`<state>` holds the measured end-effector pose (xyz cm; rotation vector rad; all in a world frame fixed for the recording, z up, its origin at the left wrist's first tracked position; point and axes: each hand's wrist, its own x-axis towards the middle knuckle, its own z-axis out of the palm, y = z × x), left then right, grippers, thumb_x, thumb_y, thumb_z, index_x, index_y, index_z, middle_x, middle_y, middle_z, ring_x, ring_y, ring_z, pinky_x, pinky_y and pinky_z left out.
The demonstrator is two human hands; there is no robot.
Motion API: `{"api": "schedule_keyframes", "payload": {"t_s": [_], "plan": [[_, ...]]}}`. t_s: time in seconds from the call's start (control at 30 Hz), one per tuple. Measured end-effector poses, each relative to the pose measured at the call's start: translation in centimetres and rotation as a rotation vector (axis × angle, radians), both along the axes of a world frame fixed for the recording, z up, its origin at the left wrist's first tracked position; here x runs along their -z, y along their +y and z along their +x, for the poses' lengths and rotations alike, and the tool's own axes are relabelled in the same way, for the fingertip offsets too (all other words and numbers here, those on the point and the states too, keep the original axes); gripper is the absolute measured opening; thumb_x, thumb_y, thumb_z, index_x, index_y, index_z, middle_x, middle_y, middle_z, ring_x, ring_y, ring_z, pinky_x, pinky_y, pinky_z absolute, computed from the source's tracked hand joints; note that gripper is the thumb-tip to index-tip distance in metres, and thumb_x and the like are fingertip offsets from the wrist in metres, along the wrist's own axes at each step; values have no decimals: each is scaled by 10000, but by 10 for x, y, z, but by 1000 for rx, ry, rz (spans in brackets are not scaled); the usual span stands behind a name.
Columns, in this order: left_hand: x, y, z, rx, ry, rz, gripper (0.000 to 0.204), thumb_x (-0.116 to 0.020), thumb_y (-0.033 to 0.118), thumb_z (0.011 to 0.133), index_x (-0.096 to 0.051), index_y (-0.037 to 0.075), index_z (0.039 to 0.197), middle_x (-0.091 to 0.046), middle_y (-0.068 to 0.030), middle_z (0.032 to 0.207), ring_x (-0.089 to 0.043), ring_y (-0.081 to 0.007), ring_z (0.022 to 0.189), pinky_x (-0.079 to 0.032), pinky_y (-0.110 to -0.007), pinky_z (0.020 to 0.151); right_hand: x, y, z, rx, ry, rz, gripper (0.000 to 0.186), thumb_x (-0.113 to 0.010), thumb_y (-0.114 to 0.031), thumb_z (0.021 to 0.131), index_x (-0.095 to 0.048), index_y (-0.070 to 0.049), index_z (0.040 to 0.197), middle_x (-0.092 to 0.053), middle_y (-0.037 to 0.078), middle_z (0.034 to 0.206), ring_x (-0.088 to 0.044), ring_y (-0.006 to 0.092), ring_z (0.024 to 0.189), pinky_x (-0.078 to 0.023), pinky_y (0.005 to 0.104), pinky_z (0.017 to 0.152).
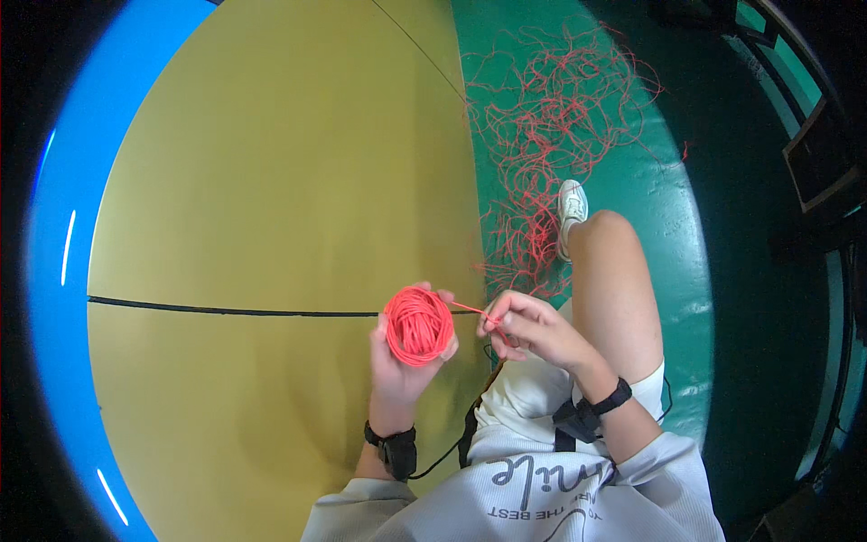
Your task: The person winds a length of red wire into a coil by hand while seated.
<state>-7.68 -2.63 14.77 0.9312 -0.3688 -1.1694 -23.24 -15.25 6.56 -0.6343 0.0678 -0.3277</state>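
Note:
A round ball of red cord (419, 327) rests in my left hand (396, 369), whose fingers wrap around its sides and far edge. From the ball's upper right a short, taut strand (468, 309) runs across to my right hand (533, 331). That hand pinches the strand between thumb and fingers, just right of the ball and at about the same height. Beyond my right hand, a large loose tangle of the same red cord (564, 117) spreads over the green floor. Where the strand goes past my right fingers is hidden.
A wide yellow surface (271, 181) with dark seam lines lies to the left and ahead, edged in blue (68, 208). My bent leg and white shoe (572, 206) are beside the tangle on the green floor (664, 262). Dark furniture (822, 154) stands at the far right.

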Motion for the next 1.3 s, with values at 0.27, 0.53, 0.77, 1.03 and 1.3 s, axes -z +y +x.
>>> {"api": "schedule_keyframes", "payload": {"t_s": [0.27,0.53,0.77,1.03,1.3], "plan": [[0,0,14,242,194,-130,671,-438,549,953,-356,26,1365,-490,-195,1217,-490,-214,557,-390,-337,510,19,-7,2,-584,-316,367,276,-526,-293,1005,-576,-23,978,-602,58,835,-556,107,694,-424,238,568],[-5,7,29,237,174,-58,665,-377,532,972,-395,-15,1350,-548,-222,1206,-613,-241,739,-500,-350,557,9,-3,6,-328,56,-171,199,-528,-232,1009,-597,-45,996,-570,-26,817,-529,46,726,-433,215,626],[-32,11,27,396,-179,168,654,-371,511,988,-412,-38,1341,-589,-202,1199,-626,-222,1027,-544,-356,819,-9,-11,2,-330,98,-733,220,-546,-231,982,-571,-14,959,-599,45,761,-598,154,719,-478,316,641],[-9,10,13,473,-152,407,554,-339,430,1018,-434,-16,1333,-589,-205,1232,-623,-222,1041,-539,-386,836,-4,-7,-5,-291,266,-1183,236,-569,-222,931,-561,13,951,-646,228,827,-628,416,800,-494,475,724],[6,-1,18,416,154,446,467,-350,408,1031,-488,42,1286,-598,-216,1205,-589,-219,875,-478,-333,716,-1,1,-12,-109,338,-1438,198,-578,-67,849,-488,68,961,-609,260,869,-615,437,849,-503,480,746]]}}
